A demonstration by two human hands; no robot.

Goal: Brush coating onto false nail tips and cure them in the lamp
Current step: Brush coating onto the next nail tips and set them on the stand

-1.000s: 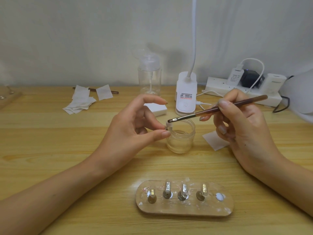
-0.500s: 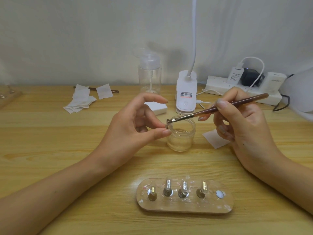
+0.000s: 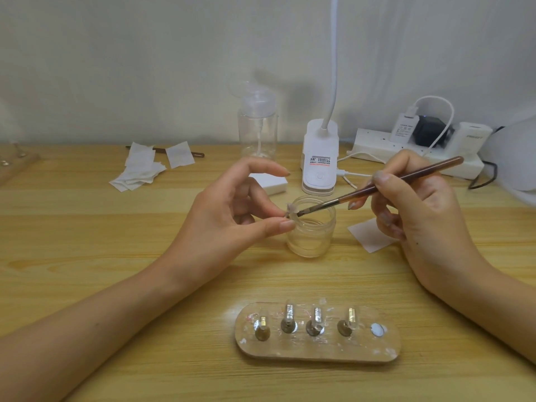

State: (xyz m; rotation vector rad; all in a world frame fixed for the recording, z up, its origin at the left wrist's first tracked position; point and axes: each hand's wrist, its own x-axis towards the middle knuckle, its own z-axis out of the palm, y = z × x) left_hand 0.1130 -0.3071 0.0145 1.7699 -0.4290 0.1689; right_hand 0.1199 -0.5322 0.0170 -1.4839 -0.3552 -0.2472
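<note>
Head view: left hand [image 3: 229, 224] pinches a clear nail tip [image 3: 291, 210] over the glass jar's [image 3: 311, 239] rim, right hand [image 3: 417, 210] grips a brush [image 3: 377, 188] touching it, behind the wooden nail stand [image 3: 317, 348].

Bare wood spans the table's [image 3: 87, 271] left side, near edge to wipes [image 3: 139, 169]. A jar [image 3: 311, 236] stands mid-table, a nail stand [image 3: 319, 349] by the near edge; bottle [image 3: 257, 132], desk lamp [image 3: 319, 158] and power strip [image 3: 377, 143] line the far edge.
</note>
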